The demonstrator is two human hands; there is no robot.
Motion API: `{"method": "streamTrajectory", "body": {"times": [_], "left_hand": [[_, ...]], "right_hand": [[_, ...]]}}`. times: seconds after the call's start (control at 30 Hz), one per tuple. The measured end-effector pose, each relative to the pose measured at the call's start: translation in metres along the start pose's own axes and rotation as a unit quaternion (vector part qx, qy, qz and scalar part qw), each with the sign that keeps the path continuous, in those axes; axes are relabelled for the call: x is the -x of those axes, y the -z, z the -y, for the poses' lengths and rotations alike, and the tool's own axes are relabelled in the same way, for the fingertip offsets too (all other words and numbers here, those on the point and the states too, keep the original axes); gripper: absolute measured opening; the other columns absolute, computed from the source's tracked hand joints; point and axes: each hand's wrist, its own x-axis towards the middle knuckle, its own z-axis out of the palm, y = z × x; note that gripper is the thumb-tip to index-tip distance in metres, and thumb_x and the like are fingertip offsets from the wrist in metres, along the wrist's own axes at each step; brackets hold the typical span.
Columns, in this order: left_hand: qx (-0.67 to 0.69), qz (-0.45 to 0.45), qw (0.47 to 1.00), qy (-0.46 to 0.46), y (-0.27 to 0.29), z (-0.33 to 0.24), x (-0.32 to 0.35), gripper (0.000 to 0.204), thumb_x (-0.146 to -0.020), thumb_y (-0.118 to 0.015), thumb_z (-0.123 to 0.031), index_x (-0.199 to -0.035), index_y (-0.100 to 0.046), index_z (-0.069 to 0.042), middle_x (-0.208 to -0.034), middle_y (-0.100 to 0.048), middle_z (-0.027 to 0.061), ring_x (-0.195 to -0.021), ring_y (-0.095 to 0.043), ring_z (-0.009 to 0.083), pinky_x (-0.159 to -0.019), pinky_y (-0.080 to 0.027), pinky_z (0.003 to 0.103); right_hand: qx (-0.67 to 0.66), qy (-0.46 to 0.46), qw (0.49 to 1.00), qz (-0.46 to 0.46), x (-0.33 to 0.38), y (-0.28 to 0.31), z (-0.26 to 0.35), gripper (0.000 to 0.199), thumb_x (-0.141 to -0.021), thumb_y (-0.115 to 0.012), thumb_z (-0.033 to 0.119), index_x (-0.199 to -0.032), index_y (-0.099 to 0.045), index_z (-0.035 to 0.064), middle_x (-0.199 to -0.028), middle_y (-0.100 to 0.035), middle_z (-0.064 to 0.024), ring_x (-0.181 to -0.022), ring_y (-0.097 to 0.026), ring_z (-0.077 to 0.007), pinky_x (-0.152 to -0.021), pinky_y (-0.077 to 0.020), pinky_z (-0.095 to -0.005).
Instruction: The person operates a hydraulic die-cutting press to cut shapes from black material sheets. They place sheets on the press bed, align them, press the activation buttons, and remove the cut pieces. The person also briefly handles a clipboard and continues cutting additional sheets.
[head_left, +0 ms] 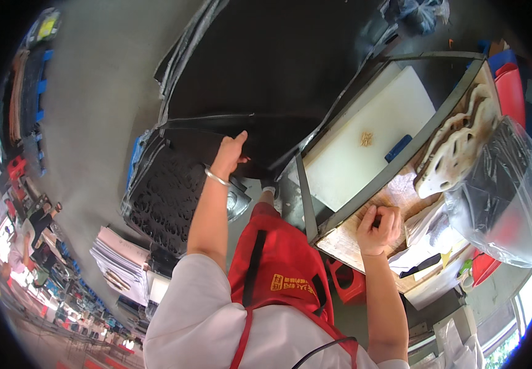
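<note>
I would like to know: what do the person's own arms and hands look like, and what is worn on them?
The left hand and the right hand are both without gloves. A thin, silver-coloured bangle circles the left wrist; none shows on the right. A short white sleeve covers the left upper arm, and both forearms are uncovered.

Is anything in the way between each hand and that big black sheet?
Nothing visible blocks the left hand at the near end of the black sheet. From the right hand, in this view, a gray rail and the white board lie in between.
</note>
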Motion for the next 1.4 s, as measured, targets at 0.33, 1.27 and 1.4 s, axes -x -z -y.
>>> {"method": "streamTrajectory", "body": {"times": [0.33,1.27,1.4], "left_hand": [[-0.003,0.082,0.983,-0.162,-0.013,-0.073,0.123,0.048,-0.091,-0.060,-0.032,-0.064,-0.062,0.007,-0.055,-0.060,0.0104,-0.039,-0.053,0.0177,-0.036,-0.042,0.027],[0.135,-0.039,0.818,-0.558,0.059,-0.154,0.453,0.040,-0.087,-0.067,-0.015,-0.118,-0.055,0.006,-0.107,-0.061,0.0068,-0.094,-0.056,0.0144,-0.084,-0.043,0.029],[0.097,-0.194,0.890,-0.402,0.069,-0.098,0.467,0.035,-0.088,-0.068,-0.025,-0.095,-0.061,0.009,-0.084,-0.061,0.0051,-0.078,-0.053,0.0102,-0.067,-0.046,0.028]], "right_hand": [[0.021,0.030,0.999,-0.034,-0.005,-0.003,0.002,0.015,-0.076,-0.064,0.007,-0.075,-0.049,0.0084,-0.069,-0.049,-0.0088,-0.059,-0.051,-0.0294,-0.050,-0.0418,-0.0396],[0.011,-0.029,0.998,-0.055,0.001,-0.004,0.003,0.015,-0.074,-0.063,0.018,-0.076,-0.052,0.0098,-0.077,-0.056,-0.0109,-0.069,-0.059,-0.0322,-0.055,-0.0486,-0.0432],[0.005,-0.030,0.997,-0.072,0.005,-0.013,0.001,0.014,-0.077,-0.063,0.020,-0.078,-0.053,0.0103,-0.080,-0.057,-0.0114,-0.072,-0.059,-0.0329,-0.058,-0.0486,-0.0451]]}}
